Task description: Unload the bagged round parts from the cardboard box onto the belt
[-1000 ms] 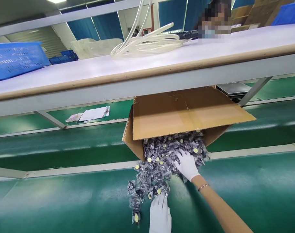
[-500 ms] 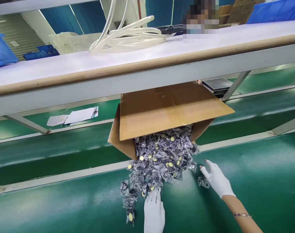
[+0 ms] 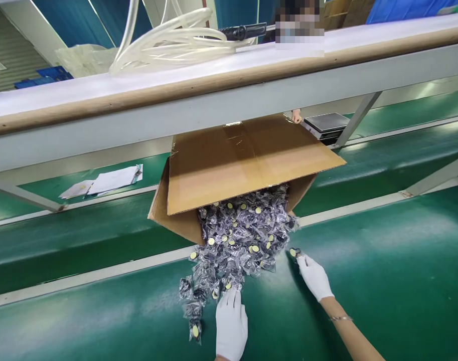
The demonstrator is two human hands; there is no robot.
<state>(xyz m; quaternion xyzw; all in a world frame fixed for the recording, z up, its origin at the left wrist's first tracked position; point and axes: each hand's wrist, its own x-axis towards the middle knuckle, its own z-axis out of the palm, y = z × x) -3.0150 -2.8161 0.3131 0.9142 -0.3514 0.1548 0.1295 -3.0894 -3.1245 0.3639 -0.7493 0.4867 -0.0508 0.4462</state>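
Dozens of bagged parts point(image 3: 240, 240) spill from the tipped carton point(image 3: 232, 165). Left hand point(image 3: 232, 326), flat and spread, dams them at 6 o'clock; right hand point(image 3: 314, 276) touches a stray packet point(image 3: 293, 253) at 4 o'clock (pinch unclear), probably best swept inward.

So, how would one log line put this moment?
left hand flat at packet pile near edge | right hand touching stray packet, grip unclear | cardboard box tipped onto green belt

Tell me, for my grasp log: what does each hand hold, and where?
Left hand lies flat by the pile, empty. Right hand touches a packet at its edge; grip unclear.
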